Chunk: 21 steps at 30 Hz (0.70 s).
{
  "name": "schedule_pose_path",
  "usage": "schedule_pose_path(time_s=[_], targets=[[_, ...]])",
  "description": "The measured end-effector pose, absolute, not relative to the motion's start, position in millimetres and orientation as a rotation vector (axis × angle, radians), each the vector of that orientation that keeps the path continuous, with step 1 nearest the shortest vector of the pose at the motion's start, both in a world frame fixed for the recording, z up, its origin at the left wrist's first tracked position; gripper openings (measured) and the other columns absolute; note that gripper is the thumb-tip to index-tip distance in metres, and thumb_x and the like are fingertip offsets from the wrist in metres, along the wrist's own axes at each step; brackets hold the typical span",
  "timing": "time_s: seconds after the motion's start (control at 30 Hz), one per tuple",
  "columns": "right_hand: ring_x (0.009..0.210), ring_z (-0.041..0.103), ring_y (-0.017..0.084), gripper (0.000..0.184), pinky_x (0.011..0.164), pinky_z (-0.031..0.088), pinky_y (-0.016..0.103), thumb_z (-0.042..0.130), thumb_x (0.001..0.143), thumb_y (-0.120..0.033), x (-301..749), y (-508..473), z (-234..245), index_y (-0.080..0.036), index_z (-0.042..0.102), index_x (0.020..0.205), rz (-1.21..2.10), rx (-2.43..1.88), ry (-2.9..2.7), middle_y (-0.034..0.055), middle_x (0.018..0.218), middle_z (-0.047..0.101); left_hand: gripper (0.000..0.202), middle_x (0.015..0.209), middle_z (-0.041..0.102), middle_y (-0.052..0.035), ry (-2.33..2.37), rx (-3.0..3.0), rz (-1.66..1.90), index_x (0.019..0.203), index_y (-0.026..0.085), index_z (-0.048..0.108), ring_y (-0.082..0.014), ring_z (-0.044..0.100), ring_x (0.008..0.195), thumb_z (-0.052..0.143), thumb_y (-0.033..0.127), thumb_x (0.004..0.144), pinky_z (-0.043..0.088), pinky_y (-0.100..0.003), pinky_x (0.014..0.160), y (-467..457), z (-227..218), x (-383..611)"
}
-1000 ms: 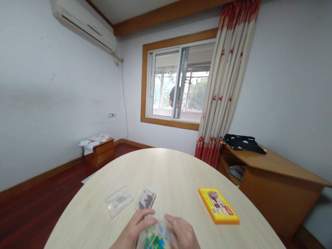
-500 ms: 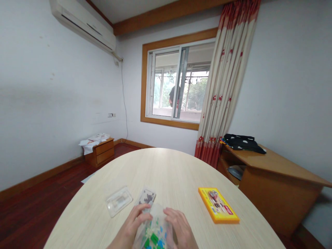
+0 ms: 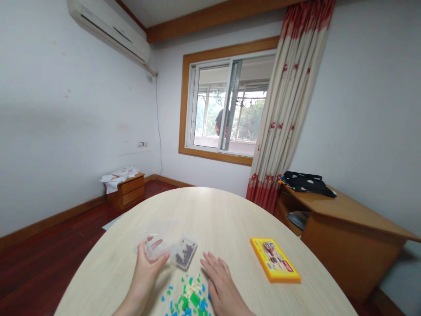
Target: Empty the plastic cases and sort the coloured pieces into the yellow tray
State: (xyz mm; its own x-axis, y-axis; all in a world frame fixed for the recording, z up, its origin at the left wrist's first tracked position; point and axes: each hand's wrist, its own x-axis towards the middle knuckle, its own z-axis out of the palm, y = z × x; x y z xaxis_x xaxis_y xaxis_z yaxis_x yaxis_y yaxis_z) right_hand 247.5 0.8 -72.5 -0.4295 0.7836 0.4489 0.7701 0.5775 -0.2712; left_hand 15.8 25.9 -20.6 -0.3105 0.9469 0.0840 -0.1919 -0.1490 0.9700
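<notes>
Has just spilled toy bricks (image 3: 194, 300) loose, grips translucent packaging (image 3: 160, 250) in curled left hand (image 3: 146, 265) at their ten o'clock, spreads empty right hand (image 3: 219, 278) at two.

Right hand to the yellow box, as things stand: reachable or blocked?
Probably reachable: only tabletop shows between the right hand and the yellow box, which lies to its right. The hand's fingers look extended, with nothing visibly gripped.
</notes>
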Motion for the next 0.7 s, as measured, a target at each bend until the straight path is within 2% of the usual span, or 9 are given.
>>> schedule_pose_path(time_s=[0.13,0.23,0.37,0.53,0.7], targets=[[0.135,0.026,0.020,0.058,0.109,0.025,0.050,0.035,0.083,-0.006,243.0,3.0,-61.0,-0.023,0.034,0.139,0.120,-1.225,-2.333,0.0063,0.144,0.035,0.069,0.106,0.060,-0.0050,1.199,0.906,1.644,0.112,0.026,0.034,-0.0206,0.065,0.089,0.076,0.030,0.058,0.049,-0.042,0.088,29.0,-23.6,14.1],[0.137,0.022,0.020,0.060,0.110,0.021,0.051,0.034,0.083,-0.007,236.8,6.8,-50.5,-0.023,0.029,0.141,0.188,-1.206,-2.378,0.0053,0.146,0.032,0.068,0.105,0.059,-0.0055,1.200,0.921,1.671,0.111,0.025,0.034,-0.0218,0.063,0.097,0.076,0.031,0.057,0.048,-0.042,0.091,34.6,-27.4,10.1],[0.138,0.020,0.020,0.063,0.111,0.016,0.052,0.034,0.081,-0.008,226.7,13.0,-36.1,-0.025,0.027,0.142,0.304,-1.203,-2.438,0.0030,0.146,0.031,0.073,0.107,0.057,-0.0080,1.201,1.012,1.683,0.109,0.024,0.032,-0.0234,0.064,0.093,0.076,0.030,0.051,0.050,-0.043,0.086,44.9,-36.2,3.0],[0.134,0.028,0.021,0.055,0.110,0.013,0.057,0.033,0.085,-0.012,223.8,15.6,-28.7,-0.027,0.034,0.138,0.273,-1.270,-2.440,0.0028,0.142,0.040,0.069,0.114,0.052,-0.0112,1.228,1.159,1.631,0.111,0.023,0.032,-0.0240,0.063,0.095,0.070,0.030,0.054,0.047,-0.044,0.089,50.5,-46.0,-2.0],[0.126,0.040,0.020,0.052,0.110,0.014,0.054,0.038,0.078,-0.006,227.4,13.4,-31.1,-0.024,0.049,0.126,0.098,-1.408,-2.302,0.0047,0.130,0.053,0.065,0.114,0.054,-0.0111,1.237,1.249,1.587,0.113,0.023,0.033,-0.0251,0.061,0.103,0.066,0.029,0.058,0.047,-0.043,0.091,52.4,-53.8,-3.8]])
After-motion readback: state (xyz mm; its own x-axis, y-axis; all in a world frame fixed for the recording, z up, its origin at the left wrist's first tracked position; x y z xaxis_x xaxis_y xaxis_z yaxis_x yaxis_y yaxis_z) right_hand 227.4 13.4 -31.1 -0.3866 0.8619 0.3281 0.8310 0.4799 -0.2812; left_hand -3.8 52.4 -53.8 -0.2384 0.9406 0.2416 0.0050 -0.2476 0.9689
